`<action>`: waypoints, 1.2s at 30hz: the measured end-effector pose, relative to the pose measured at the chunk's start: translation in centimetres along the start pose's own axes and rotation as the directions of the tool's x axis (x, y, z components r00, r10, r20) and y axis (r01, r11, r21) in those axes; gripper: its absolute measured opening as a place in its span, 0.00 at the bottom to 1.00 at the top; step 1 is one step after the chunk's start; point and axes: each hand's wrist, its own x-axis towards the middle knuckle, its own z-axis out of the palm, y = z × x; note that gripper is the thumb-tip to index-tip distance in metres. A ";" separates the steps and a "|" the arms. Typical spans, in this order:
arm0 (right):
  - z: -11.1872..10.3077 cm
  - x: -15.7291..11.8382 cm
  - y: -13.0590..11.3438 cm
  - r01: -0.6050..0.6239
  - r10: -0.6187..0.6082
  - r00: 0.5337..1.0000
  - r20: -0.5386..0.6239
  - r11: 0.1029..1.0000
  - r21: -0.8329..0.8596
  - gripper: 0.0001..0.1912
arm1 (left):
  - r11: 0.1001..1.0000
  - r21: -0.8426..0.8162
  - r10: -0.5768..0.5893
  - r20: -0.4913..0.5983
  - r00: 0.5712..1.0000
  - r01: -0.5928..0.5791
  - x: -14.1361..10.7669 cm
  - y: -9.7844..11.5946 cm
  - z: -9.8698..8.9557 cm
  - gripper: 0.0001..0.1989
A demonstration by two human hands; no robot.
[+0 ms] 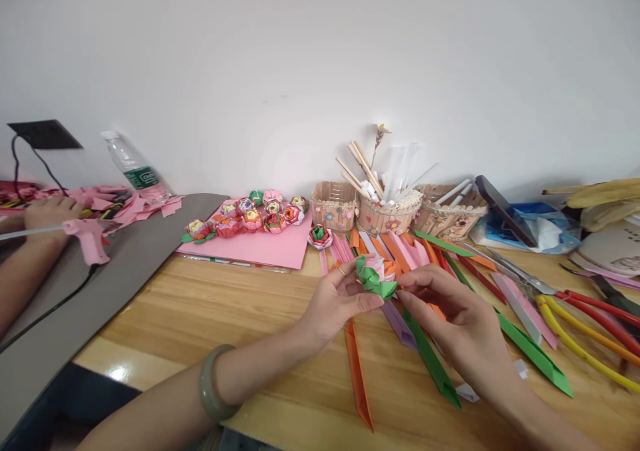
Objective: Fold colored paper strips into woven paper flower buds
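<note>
A folded paper flower (pixel 376 279), green outside with pink petals inside, is held above the table between my two hands. My left hand (pixel 334 304) grips it from the left, thumb below and fingers behind. At its right side, the thumb and fingers of my right hand (pixel 450 311) pinch the edge of the flower. Under and behind my hands lie folded paper strips in orange (pixel 357 377), green (pixel 433 361) and purple (pixel 400 324). Another paper flower (pixel 320 235), with a green centre, sits on the table just behind my left hand.
Several finished paper flowers (pixel 253 219) rest on pink sheets (pixel 295 245). Decorated baskets (pixel 334 207) with sticks stand along the wall. Pliers (pixel 590 304) and scissors (pixel 525 274) lie at right. Another person's hand (pixel 53 214) is at far left near a pink glue gun (pixel 89 239) and a bottle (pixel 133 164).
</note>
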 end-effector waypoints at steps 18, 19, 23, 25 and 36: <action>-0.7 0.6 -0.3 0.203 -0.168 0.970 0.174 0.957 -0.205 0.07 | 0.998 0.025 -0.065 0.018 0.998 0.064 0.1 -0.1 -0.1 0.28; -0.7 0.6 -0.2 0.227 -0.191 0.966 0.172 0.949 -0.219 0.07 | 0.997 0.027 -0.071 0.018 0.997 0.070 0.1 0.0 0.0 0.27; -0.6 0.6 -0.3 0.249 -0.210 0.963 0.171 0.935 -0.252 0.07 | 0.994 0.034 -0.100 0.001 0.995 0.100 -0.1 0.1 0.2 0.20; -0.6 0.6 -0.4 0.245 -0.201 0.962 0.184 0.933 -0.265 0.07 | 0.992 0.031 -0.126 -0.013 0.992 0.126 -0.2 0.3 0.3 0.19; -0.5 0.3 0.8 0.455 -0.434 0.886 0.165 0.739 -0.497 0.07 | 0.989 0.078 -0.120 -0.089 0.989 0.127 0.0 0.2 0.1 0.23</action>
